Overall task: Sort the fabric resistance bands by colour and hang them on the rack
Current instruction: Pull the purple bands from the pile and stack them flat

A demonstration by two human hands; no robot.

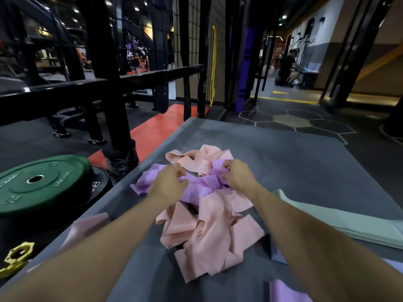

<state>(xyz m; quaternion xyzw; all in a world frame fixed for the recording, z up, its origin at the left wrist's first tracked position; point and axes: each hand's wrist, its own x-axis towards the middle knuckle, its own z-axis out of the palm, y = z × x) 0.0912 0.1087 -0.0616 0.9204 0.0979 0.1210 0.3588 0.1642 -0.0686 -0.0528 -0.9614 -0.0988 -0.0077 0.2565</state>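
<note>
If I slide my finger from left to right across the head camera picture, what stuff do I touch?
Yellow collar → green weight plate → left hand → purple bands → right hand → stack of pale green bands.

Two bare forearms, sleeveless as far as visible, left grip (pixel 166 185) and right grip (pixel 237 175) seemingly ungloved, ringless.
</note>
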